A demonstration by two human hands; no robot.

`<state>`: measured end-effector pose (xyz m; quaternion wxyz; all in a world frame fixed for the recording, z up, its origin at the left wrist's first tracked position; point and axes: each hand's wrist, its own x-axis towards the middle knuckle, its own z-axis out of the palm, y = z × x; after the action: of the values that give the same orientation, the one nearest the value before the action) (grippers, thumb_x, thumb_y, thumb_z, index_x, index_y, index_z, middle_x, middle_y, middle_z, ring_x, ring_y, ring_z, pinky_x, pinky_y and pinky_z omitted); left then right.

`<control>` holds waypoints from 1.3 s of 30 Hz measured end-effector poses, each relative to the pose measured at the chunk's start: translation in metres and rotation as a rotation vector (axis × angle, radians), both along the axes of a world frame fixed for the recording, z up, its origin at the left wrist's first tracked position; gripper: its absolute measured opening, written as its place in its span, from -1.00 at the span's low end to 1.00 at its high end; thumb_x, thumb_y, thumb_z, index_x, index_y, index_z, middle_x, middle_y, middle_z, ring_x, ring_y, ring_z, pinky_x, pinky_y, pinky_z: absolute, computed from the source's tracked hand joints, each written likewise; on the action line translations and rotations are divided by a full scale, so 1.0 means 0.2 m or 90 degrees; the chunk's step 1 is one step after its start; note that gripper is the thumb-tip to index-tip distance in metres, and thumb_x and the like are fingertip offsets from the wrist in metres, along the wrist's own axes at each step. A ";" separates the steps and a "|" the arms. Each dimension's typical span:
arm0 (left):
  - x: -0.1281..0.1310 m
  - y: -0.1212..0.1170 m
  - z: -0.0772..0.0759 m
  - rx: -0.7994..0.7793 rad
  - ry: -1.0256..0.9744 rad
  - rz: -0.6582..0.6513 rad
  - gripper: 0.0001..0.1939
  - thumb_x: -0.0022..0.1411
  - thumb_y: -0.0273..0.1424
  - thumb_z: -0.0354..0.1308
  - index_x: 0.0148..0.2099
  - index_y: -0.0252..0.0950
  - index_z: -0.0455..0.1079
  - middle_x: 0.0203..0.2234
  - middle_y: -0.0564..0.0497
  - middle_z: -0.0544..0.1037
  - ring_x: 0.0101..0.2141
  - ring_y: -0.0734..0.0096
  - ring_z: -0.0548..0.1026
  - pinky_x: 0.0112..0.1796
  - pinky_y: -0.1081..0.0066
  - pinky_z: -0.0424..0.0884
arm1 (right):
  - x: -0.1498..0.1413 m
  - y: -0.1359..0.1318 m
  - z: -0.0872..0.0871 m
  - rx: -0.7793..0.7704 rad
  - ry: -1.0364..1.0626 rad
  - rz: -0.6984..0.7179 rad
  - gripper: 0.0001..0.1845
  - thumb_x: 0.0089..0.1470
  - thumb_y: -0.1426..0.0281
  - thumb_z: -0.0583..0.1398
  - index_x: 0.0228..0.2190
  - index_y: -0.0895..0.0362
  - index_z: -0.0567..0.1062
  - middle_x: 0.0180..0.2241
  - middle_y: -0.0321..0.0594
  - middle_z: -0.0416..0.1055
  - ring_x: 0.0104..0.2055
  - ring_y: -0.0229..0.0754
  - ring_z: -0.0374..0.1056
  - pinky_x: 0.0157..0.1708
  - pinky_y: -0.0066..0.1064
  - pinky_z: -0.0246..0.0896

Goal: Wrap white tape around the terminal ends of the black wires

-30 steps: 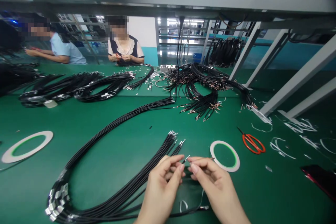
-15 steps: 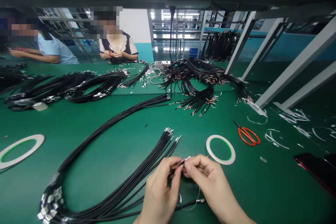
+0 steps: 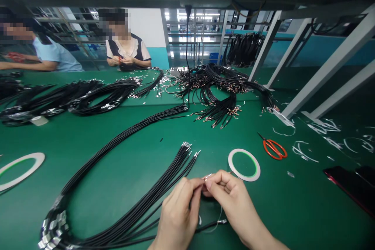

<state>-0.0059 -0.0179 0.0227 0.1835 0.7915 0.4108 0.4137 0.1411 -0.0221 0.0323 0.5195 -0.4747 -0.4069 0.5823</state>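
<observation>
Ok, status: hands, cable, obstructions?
Left hand, right hand pinched together. Thin silver-tipped cable between, mostly hidden. Flat white green-rimmed ring near right hand, not blocking.

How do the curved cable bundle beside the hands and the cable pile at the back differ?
The curved cable bundle sweeps in one neat arc; the cable pile is overlapping loops.
The bundle's tips look silvery; many of the pile's look coppery.
The bundle's near tips line up closely; the pile's fan out.
Both are black cables on the green table.
</observation>
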 end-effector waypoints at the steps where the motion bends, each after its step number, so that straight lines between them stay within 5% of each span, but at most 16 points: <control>1: 0.00 0.00 0.00 0.002 0.005 -0.003 -0.72 0.24 -0.63 0.03 -0.06 -0.22 0.30 -0.37 0.00 0.48 -0.37 0.42 0.48 -0.32 0.46 0.41 | 0.00 0.00 0.00 0.000 0.002 0.000 -0.75 0.04 0.25 0.25 -0.50 0.19 0.47 -0.40 -0.19 0.48 -0.34 -0.17 0.39 -0.23 -0.31 0.34; 12: -0.02 0.00 -0.01 0.002 0.043 -0.003 -0.61 0.26 -0.59 0.00 0.09 -0.18 0.31 -0.36 -0.04 0.48 -0.36 0.38 0.48 -0.31 0.44 0.43 | -0.01 0.00 0.00 0.010 0.004 -0.013 -0.76 0.01 0.26 0.28 -0.52 0.18 0.48 -0.46 -0.23 0.47 -0.36 -0.17 0.41 -0.27 -0.34 0.35; 21: 0.00 0.02 0.01 -0.065 -0.057 0.032 -0.73 0.24 -0.56 0.04 -0.06 -0.21 0.43 -0.37 -0.02 0.51 -0.35 0.38 0.50 -0.31 0.45 0.45 | -0.01 0.00 0.00 0.001 -0.013 -0.002 -0.77 0.03 0.26 0.27 -0.45 0.19 0.53 -0.46 -0.22 0.51 -0.35 -0.19 0.44 -0.26 -0.40 0.34; 32: 0.02 0.01 -0.02 -0.395 -0.289 0.053 -0.82 0.23 -0.35 0.11 -0.14 -0.26 0.45 -0.37 0.02 0.40 -0.43 0.42 0.51 -0.48 0.49 0.47 | -0.02 0.00 -0.04 0.007 -0.024 0.005 -0.76 0.06 0.25 0.25 -0.40 0.20 0.54 -0.44 -0.22 0.52 -0.37 -0.20 0.44 -0.32 -0.42 0.36; 39: 0.04 0.04 0.04 -0.432 -0.311 0.076 -0.80 0.15 -0.29 0.20 -0.22 -0.30 0.51 -0.40 0.02 0.40 -0.45 0.48 0.42 -0.58 0.58 0.32 | -0.01 0.00 -0.05 0.014 -0.053 0.006 -0.75 0.07 0.26 0.24 -0.37 0.21 0.55 -0.46 -0.21 0.51 -0.40 -0.22 0.41 -0.35 -0.43 0.34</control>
<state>0.0015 -0.0094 0.0304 0.5015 0.5396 0.5137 0.4399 0.1386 -0.0220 0.0225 0.5048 -0.4910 -0.4364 0.5600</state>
